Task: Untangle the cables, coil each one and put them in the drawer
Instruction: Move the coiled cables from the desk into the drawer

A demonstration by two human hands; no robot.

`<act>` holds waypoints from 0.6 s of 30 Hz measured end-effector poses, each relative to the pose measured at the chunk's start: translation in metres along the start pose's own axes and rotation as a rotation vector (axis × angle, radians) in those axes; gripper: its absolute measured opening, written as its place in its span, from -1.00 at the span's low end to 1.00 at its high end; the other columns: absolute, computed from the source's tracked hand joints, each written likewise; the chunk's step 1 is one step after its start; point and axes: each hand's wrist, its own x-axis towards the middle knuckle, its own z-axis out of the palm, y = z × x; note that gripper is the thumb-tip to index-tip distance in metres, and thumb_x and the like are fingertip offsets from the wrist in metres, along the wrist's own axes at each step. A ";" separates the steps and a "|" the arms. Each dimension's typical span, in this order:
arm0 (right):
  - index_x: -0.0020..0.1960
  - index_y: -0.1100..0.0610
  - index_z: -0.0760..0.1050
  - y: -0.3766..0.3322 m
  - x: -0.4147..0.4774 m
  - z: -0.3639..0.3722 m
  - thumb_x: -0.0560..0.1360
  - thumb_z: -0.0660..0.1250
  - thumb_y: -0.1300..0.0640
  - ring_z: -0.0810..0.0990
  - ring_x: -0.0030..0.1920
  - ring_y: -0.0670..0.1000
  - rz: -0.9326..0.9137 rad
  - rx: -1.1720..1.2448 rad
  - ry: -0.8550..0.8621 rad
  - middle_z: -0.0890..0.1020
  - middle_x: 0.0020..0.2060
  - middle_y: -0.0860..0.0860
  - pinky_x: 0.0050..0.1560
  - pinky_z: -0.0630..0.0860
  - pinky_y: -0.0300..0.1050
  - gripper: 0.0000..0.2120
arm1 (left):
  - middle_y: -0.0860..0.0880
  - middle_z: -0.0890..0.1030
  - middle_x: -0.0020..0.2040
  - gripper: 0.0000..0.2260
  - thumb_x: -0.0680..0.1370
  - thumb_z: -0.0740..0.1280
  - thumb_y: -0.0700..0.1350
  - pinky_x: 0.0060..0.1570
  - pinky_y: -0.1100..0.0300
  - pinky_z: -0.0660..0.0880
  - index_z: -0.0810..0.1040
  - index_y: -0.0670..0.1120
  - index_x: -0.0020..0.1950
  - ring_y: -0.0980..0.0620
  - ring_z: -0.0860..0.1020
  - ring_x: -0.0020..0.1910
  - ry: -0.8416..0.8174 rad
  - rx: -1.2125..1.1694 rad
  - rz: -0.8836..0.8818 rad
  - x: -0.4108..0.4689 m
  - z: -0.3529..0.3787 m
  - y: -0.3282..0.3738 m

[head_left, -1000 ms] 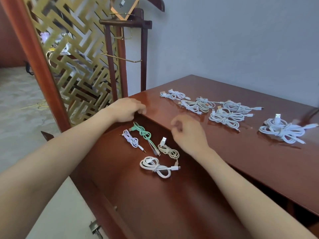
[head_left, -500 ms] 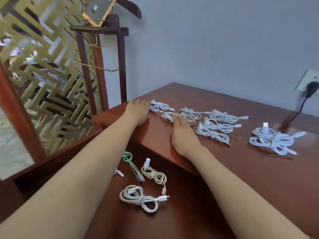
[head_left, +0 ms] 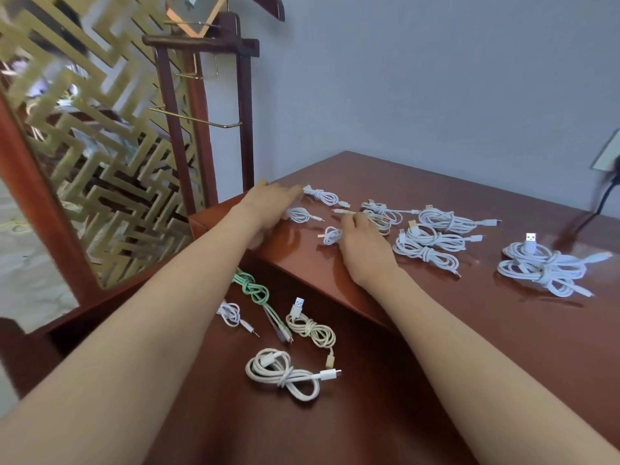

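Overlapping small white cables (head_left: 298, 215), both hands (head_left: 272, 209) (head_left: 361, 237) leave any grip unclear.

Coiled white cables (head_left: 432, 245) on desktop (head_left: 436, 182); four, seemingly knotted, in drawer (head_left: 352, 431).

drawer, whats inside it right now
Four coiled cables lie in the drawer: a green cable, a small jack cable, a cream cable and a white cable. The left forearm covers part of the drawer floor; anything there is hidden.
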 end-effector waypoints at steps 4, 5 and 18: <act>0.32 0.22 0.25 -0.004 -0.002 -0.007 0.56 0.13 0.24 0.41 0.21 0.21 -0.052 -0.124 0.026 0.51 0.20 0.17 0.16 0.30 -0.02 -0.67 | -0.09 0.45 0.20 -0.67 0.57 0.23 -0.18 0.10 0.08 0.31 0.41 -0.04 0.34 -0.10 0.43 0.21 -0.097 -0.044 0.058 -0.015 0.001 -0.009; 0.29 0.22 0.28 -0.006 -0.005 -0.010 0.57 0.16 0.18 0.43 0.19 0.21 -0.060 -0.123 0.046 0.54 0.15 0.17 0.13 0.30 -0.02 -0.70 | -0.09 0.45 0.19 -0.69 0.56 0.24 -0.19 0.07 0.09 0.31 0.43 -0.05 0.30 -0.10 0.43 0.20 -0.100 -0.061 0.084 -0.022 0.002 -0.011; -0.24 0.24 0.55 -0.063 -0.060 -0.029 0.31 0.38 0.15 0.58 -0.19 0.17 -0.099 0.314 -0.192 0.62 -0.28 0.14 -0.22 0.50 -0.11 -0.85 | 0.06 0.54 0.03 -0.77 0.45 0.42 -0.18 0.06 0.06 0.44 0.61 0.02 0.08 0.04 0.49 0.05 -0.241 -0.270 0.078 -0.127 -0.015 -0.055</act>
